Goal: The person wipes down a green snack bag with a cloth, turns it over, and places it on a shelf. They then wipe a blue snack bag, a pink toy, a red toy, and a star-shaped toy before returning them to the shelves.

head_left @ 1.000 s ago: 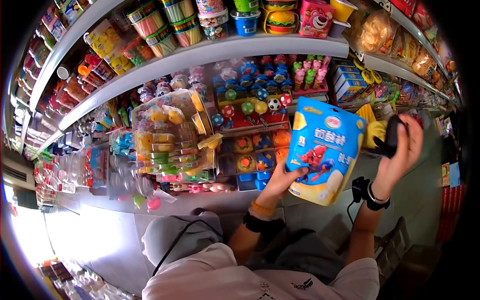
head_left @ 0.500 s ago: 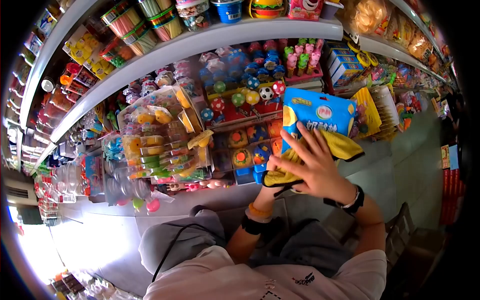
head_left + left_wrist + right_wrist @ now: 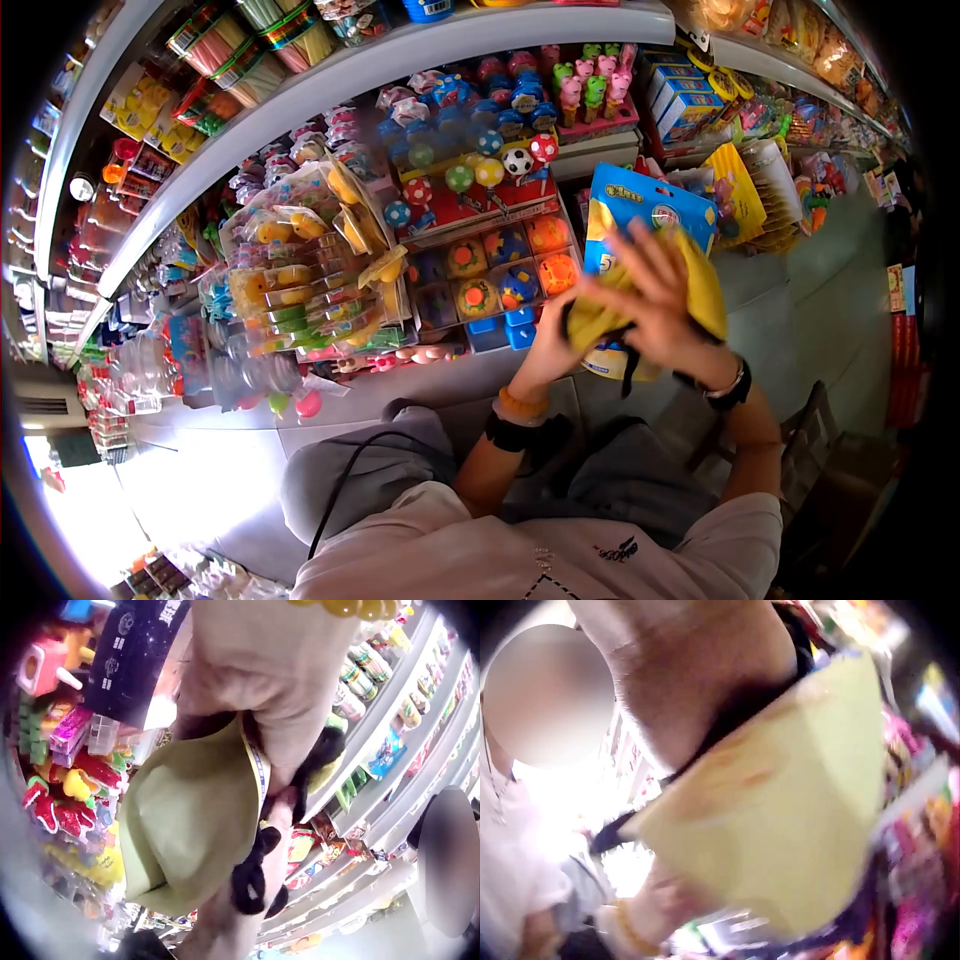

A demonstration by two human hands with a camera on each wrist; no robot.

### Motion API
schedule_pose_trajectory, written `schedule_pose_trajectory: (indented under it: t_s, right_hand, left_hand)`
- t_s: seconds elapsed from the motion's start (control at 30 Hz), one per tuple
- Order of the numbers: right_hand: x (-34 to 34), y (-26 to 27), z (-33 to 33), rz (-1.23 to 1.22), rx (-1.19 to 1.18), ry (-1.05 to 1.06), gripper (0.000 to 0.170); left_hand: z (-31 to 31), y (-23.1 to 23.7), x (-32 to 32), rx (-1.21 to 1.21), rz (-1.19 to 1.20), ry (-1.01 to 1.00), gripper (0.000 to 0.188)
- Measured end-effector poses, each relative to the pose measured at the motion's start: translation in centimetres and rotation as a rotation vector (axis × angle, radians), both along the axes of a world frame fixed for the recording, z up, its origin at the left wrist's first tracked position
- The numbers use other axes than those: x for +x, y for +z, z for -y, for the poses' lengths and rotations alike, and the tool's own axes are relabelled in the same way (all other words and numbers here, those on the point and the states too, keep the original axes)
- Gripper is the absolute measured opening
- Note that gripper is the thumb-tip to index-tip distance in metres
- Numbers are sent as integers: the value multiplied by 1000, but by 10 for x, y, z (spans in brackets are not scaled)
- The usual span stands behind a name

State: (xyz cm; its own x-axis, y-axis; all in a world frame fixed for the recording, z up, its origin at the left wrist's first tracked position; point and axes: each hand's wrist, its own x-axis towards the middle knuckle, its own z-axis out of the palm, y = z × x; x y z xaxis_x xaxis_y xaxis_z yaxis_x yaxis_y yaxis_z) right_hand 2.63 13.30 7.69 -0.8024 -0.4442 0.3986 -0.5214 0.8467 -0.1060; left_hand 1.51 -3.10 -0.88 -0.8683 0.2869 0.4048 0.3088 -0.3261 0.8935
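My left hand (image 3: 552, 340) grips the lower left edge of a blue-and-yellow snack pouch (image 3: 630, 190), held upright in front of the shelf. Over the pouch's front lies a yellow cloth (image 3: 706, 295) with dark edging. My right hand (image 3: 655, 305), fingers straight and spread, presses on the cloth; it is blurred and hides much of the pouch's print. The left wrist view shows the pouch's pale back (image 3: 195, 810) below my left hand (image 3: 247, 682), with dark loops of the cloth's edging (image 3: 251, 881) at its side.
Boxes of small ball toys (image 3: 490, 172) and trays of round toys (image 3: 515, 283) fill the low shelf ahead. Packaged yellow duck toys (image 3: 290, 270) stick out at the left. A grey shelf edge (image 3: 400, 75) runs above. Yellow packets (image 3: 738, 195) hang at the right, and a chair (image 3: 808, 425) stands lower right.
My right hand has brought the yellow cloth from beside the pouch onto its front, then shifted it slightly up and right. The pouch has stayed in my left hand, now tilted differently.
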Motion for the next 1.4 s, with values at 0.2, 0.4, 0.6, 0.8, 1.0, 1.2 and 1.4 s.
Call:
schedule_pose_trajectory:
  t_s: [0.2,0.4,0.6,0.8,1.0,1.2,1.4]
  right_hand:
    - [-11,-16,-97,541,-1651,-207,61]
    - [17,-41,-46,800,-2100,520,64]
    - [48,-24,-12,861,-1831,-9,92]
    - [-7,30,2,389,-559,305,61]
    - [30,15,33,316,-340,351,69]
    - [-3,73,40,216,-90,310,76]
    - [-11,48,6,193,-325,20,52]
  left_hand:
    - [5,46,-2,288,642,-330,46]
    - [-3,63,-7,686,816,-293,74]
    - [-23,35,-14,-163,35,275,68]
    - [-25,20,5,1232,679,-775,57]
    - [18,21,16,425,995,-242,52]
    - [1,40,13,676,899,-247,50]
    - [-12,53,4,1017,774,-443,49]
